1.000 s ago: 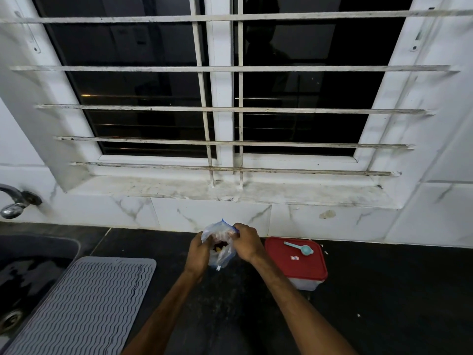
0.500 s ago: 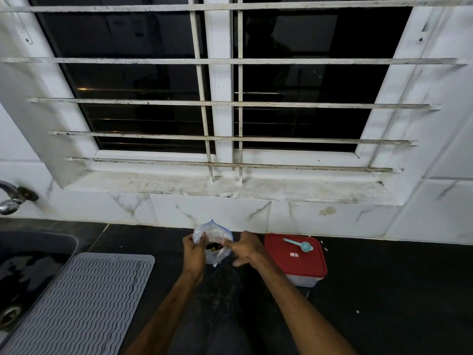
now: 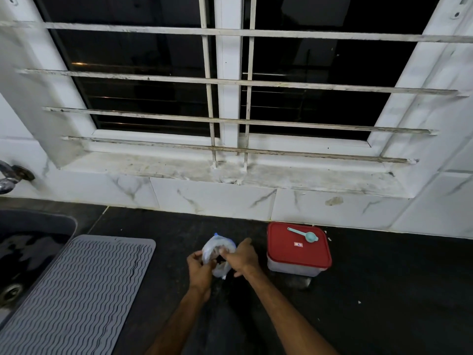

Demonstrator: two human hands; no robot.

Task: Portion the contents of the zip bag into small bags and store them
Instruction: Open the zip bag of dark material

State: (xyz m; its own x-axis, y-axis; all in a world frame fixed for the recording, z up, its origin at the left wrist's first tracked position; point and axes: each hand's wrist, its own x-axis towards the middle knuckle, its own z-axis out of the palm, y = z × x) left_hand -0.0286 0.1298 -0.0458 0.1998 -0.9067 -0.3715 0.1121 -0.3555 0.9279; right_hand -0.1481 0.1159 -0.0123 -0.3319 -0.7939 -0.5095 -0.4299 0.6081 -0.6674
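A small clear zip bag (image 3: 216, 248) with a blue seal strip and dark contents stands between my hands over the black counter. My left hand (image 3: 199, 270) grips its left side with curled fingers. My right hand (image 3: 242, 256) pinches the bag's top edge from the right, other fingers spread downward. Just right of my hands stands a red-lidded plastic container (image 3: 298, 248) with a light blue measuring spoon (image 3: 305, 234) lying on its lid.
A grey ribbed drying mat (image 3: 76, 290) covers the counter at left, beside a dark sink (image 3: 28, 249) and a tap (image 3: 10, 175). White marble tiles and a barred window sill (image 3: 230, 172) rise behind. Bare black counter (image 3: 384, 290) lies at right.
The bag and both hands have dropped lower toward the counter, and the view has tilted down. My right hand has shifted its hold along the bag's top edge.
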